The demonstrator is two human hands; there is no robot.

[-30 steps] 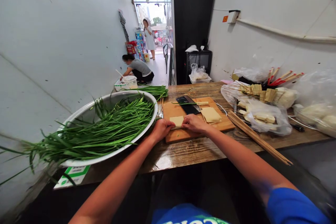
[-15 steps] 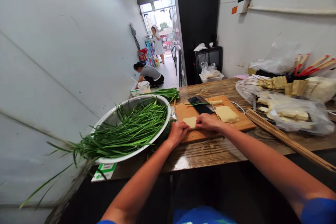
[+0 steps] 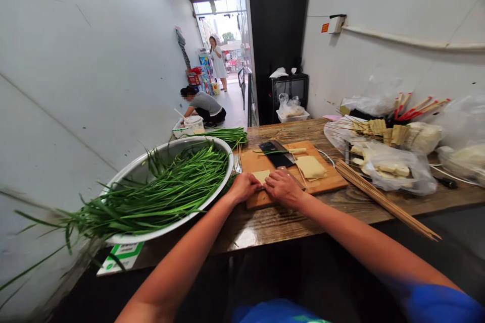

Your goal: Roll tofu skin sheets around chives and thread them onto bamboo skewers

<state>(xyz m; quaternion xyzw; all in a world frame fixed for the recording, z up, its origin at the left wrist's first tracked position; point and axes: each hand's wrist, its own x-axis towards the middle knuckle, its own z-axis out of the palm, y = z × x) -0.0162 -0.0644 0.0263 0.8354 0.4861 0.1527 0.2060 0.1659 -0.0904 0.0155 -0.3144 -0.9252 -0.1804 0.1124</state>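
Observation:
On the wooden cutting board [image 3: 329,179], a tofu sheet [image 3: 261,175] lies between my hands. My left hand [image 3: 243,187] pinches its near left edge with bent fingers. My right hand [image 3: 282,187] is closed on the near right edge, its fingertips close to the left ones. Whatever is inside the near edge is hidden by my fingers. Behind my right hand rest a cleaver [image 3: 276,154] and a few green chives across its blade. A stack of tofu sheets [image 3: 310,167] sits to the right, with a thin skewer along its left side.
A large metal basin [image 3: 223,189] heaped with chives [image 3: 178,186] stands left of the board. Bamboo skewers [image 3: 382,197] lie at the right, beside bagged food [image 3: 397,166]. Two people are farther back, one crouching [image 3: 204,103], one standing [image 3: 219,63] near the doorway.
The view has shifted, so most things sit farther left. My right hand has turned and come closer to my left hand, both still at the sheet's near edge.

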